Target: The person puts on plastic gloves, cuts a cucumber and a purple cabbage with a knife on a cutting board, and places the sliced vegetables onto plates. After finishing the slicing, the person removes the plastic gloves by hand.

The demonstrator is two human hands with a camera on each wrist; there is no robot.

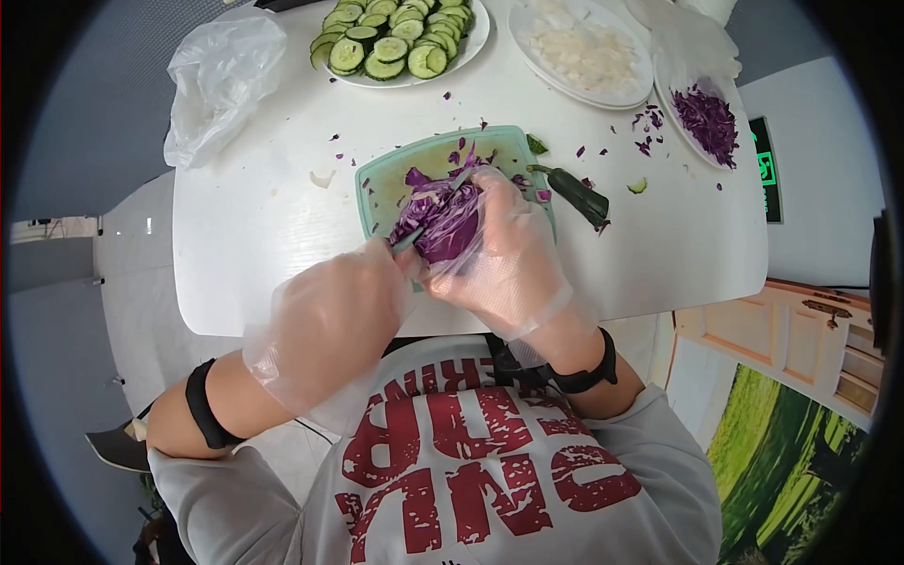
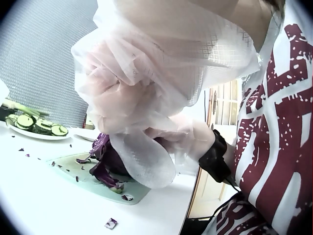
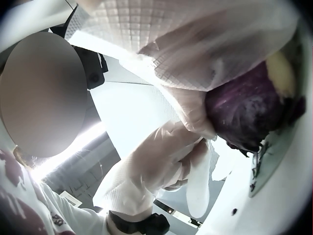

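Purple cabbage, partly shredded, sits on a green cutting board. My gloved left hand grips a knife whose handle is hidden by the glove; its blade runs among the shreds. My gloved right hand holds the cabbage from the right, fingers curled over it. In the left wrist view the left hand is closed in its loose glove, above the cabbage. The right wrist view has the right hand against the cabbage, with the left hand beside it.
Behind the board stand plates of cucumber slices and pale pieces. Shredded cabbage lies on a plate at right. A cucumber end is right of the board, a plastic bag at back left. Scraps dot the table.
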